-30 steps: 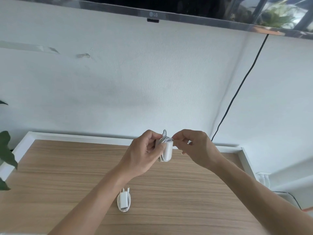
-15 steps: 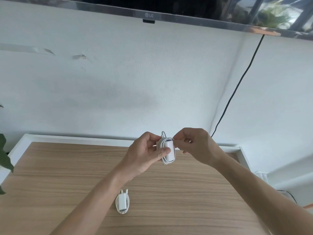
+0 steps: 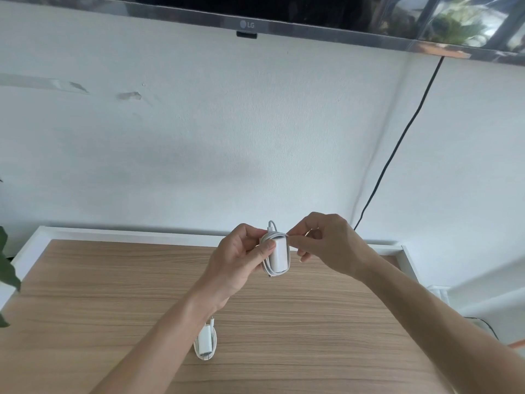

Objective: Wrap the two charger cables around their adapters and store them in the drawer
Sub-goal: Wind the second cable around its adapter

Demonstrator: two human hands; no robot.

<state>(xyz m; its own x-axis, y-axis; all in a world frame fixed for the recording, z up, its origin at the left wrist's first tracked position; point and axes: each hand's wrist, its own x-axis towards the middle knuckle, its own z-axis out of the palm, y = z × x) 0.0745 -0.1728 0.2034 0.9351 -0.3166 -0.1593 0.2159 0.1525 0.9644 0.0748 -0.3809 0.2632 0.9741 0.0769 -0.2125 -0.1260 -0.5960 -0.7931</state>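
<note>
The left hand (image 3: 238, 260) grips a white rectangular plastic adapter (image 3: 277, 255) looped lengthwise in white cable; the right hand (image 3: 326, 243) fingertips pinch the cable at its top corner

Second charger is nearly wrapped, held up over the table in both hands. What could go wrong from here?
1. The right hand pinches the cable at the top edge of the held adapter; if the end is not tucked in, the coils may spring loose on release.
2. The left hand holds the adapter above the wooden table, so a slip could drop it.
3. The wrapped charger lies under the left forearm, which could knock it.
</note>
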